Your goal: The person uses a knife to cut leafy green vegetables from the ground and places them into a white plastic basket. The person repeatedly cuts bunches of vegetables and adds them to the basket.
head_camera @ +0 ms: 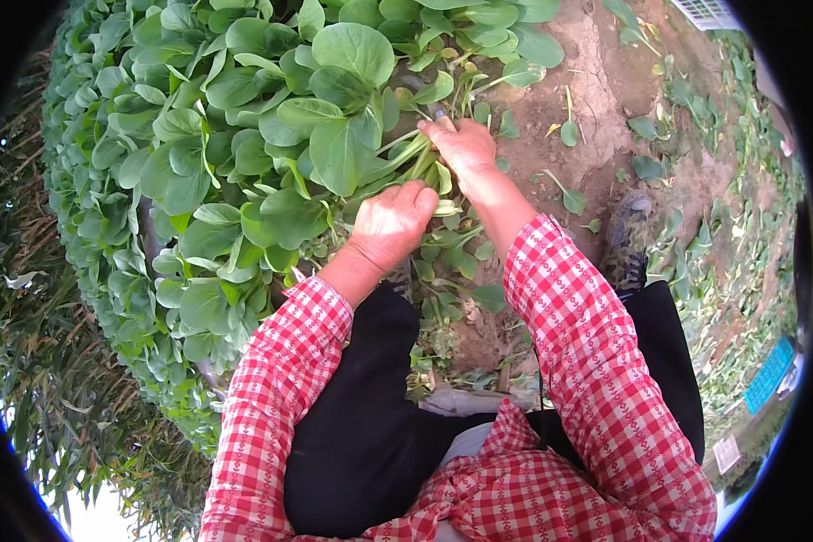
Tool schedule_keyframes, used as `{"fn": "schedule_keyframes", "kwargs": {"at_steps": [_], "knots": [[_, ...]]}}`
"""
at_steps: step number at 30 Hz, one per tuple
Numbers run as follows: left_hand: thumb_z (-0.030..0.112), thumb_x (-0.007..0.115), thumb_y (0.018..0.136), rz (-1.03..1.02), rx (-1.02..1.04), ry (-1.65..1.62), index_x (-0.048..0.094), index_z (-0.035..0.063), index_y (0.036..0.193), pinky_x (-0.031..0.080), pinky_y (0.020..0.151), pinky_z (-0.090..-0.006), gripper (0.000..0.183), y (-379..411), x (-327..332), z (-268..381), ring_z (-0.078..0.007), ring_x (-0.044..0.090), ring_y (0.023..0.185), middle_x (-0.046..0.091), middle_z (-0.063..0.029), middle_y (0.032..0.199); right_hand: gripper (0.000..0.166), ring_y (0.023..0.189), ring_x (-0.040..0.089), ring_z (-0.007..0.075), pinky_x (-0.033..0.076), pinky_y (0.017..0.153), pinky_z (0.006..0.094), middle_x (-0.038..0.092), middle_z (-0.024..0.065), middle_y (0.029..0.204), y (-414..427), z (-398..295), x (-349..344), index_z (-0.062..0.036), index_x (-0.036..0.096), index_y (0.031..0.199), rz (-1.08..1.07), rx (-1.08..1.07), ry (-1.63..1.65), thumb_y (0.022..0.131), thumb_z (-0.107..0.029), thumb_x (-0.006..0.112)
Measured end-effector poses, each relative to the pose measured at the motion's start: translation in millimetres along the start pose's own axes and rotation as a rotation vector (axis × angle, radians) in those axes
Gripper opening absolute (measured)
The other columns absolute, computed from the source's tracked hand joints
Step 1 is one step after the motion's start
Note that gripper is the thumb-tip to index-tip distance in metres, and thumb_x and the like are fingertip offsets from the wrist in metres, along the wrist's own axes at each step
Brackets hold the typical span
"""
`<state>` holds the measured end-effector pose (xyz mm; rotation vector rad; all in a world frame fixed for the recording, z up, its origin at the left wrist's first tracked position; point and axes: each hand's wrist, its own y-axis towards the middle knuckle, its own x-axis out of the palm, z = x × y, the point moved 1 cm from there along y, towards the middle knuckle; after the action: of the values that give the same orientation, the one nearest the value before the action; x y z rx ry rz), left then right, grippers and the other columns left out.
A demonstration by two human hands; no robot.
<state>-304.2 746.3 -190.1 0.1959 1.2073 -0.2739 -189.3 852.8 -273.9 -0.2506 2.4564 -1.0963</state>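
Observation:
My left hand (pixel 396 217) is closed around a bunch of leafy greens, resembling bok choy. Pale stem ends (pixel 448 209) stick out on its right side. Just beyond it, my right hand (pixel 466 148) grips the pale handle of a cutting tool (pixel 441 116), which has a metal collar. Most of the tool's blade is hidden among leaves, so its shape is unclear. Light green stalks (pixel 409 157) run between the two hands and touch the right fingers. Broad round leaves (pixel 342 152) fan out to the left of them.
A dense bed of standing greens (pixel 196 142) fills the left side. Loose leaves (pixel 573 201) are scattered over bare brown soil (pixel 582 88). My shoe (pixel 628 234) rests at the right. A white crate (pixel 707 13) stands far right, and a turquoise crate (pixel 770 374) lower right.

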Motion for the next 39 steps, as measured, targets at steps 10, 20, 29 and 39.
{"fn": "schedule_keyframes", "kwargs": {"at_steps": [10,20,29,39], "knots": [[0.006,0.069,0.066,0.080,0.003,-0.108,0.065,0.0089,0.095,0.056,0.063,-0.0321,0.029,1,-39,26,-0.0232,0.067,0.077,0.066,-0.0068,0.103,0.017,0.056,0.048,0.0047,0.037,0.047,0.0199,0.061,-0.0046,0.075,-53,-7,-25,-0.0091,0.067,0.095,-0.131,0.007,0.840,0.080,-0.009,0.075],[0.013,0.081,0.056,0.404,0.076,-0.158,0.062,0.0107,0.119,0.053,0.073,-0.0330,0.066,45,-90,33,-0.0248,0.057,0.092,0.057,-0.0065,0.117,0.030,0.082,0.062,0.0073,0.052,0.072,0.0223,0.067,0.0026,0.093,-143,-37,-93,-0.0009,0.064,0.106,-0.016,-0.622,0.633,0.078,0.007,0.072],[0.011,0.071,0.059,0.595,0.249,-0.138,0.069,0.0138,0.106,0.047,0.066,-0.0284,0.047,21,-121,46,-0.0196,0.052,0.082,0.056,0.0018,0.092,0.031,0.083,0.068,0.0217,0.054,0.071,0.0301,0.068,0.0126,0.093,-209,-57,-121,-0.0050,0.065,0.097,-0.023,-1.117,0.163,0.070,-0.004,0.080],[0.021,0.070,0.056,0.508,0.293,-0.040,0.072,0.0178,0.110,0.039,0.062,-0.0274,0.054,0,-144,50,-0.0162,0.044,0.081,0.041,0.0043,0.085,0.020,0.077,0.069,0.0204,0.058,0.067,0.0295,0.068,0.0112,0.094,-232,-63,-116,-0.0049,0.071,0.089,-0.140,-1.206,0.142,0.070,-0.005,0.079]]}}
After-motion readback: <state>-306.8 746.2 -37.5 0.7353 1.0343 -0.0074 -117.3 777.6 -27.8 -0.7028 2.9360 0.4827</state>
